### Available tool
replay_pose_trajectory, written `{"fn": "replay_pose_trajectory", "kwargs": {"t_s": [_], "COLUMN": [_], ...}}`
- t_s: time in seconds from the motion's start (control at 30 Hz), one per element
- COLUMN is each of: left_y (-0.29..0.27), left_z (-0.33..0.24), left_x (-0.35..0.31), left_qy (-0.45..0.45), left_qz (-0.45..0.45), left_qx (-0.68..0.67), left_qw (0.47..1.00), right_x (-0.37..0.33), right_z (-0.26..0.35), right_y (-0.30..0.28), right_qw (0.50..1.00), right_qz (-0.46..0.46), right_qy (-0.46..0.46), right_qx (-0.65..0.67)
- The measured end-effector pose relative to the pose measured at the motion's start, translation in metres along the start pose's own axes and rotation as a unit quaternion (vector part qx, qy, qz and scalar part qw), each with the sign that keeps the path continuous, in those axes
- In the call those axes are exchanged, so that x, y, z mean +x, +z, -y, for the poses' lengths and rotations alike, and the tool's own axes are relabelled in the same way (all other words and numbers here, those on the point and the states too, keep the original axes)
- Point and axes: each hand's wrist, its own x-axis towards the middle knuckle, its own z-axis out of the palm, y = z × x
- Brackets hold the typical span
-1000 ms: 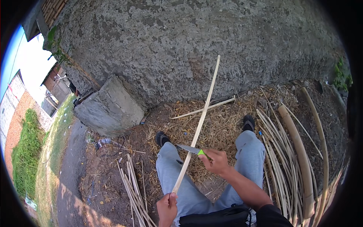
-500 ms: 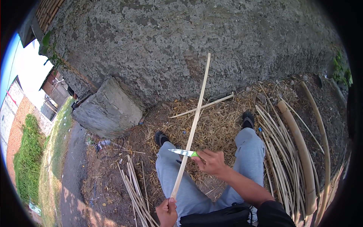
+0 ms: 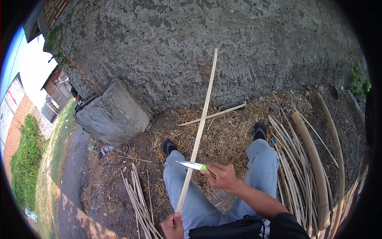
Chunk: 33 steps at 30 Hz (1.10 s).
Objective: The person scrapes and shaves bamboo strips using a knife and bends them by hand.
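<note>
A long pale bamboo strip point(image 3: 202, 119) slants up and away from me between my legs, its far end in front of the grey wall. My left hand point(image 3: 172, 226) is closed on its near end, thumb on top. Closed around the green handle of a small knife point(image 3: 191, 164), my right hand point(image 3: 220, 175) sits just right of the strip. The steel blade lies across the strip and points left. Whether its edge bites into the strip, I cannot tell.
Split bamboo strips point(image 3: 292, 167) lie in a bundle at right, beside a thick bamboo pole point(image 3: 312, 159). A smaller bundle of strips point(image 3: 137, 199) is at left. A concrete block point(image 3: 115, 113) stands against the rough wall point(image 3: 238, 47). Shavings point(image 3: 223, 139) cover the ground.
My left hand and the strip's near end have shifted slightly left, and its far end is a little higher in view. The knife has come slightly nearer to me along the strip.
</note>
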Motion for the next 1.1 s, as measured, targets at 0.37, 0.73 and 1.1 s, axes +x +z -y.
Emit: {"fn": "replay_pose_trajectory", "kwargs": {"t_s": [0.37,0.73,1.1], "left_y": [0.009,0.011,0.017], "left_z": [0.004,0.005,0.007], "left_x": [0.001,0.007,0.011], "left_qy": [-0.011,-0.01,0.025], "left_qz": [0.029,0.014,0.005], "left_qx": [0.03,-0.019,-0.039], "left_qw": [0.999,1.0,0.999], "right_x": [0.008,0.001,-0.005], "right_z": [0.0,-0.004,-0.002], "right_y": [-0.011,-0.007,-0.008], "right_qw": [0.999,0.999,0.998], "right_qz": [0.036,0.033,0.047], "right_qy": [-0.029,0.0,-0.027], "right_qx": [-0.018,-0.03,-0.009]}}
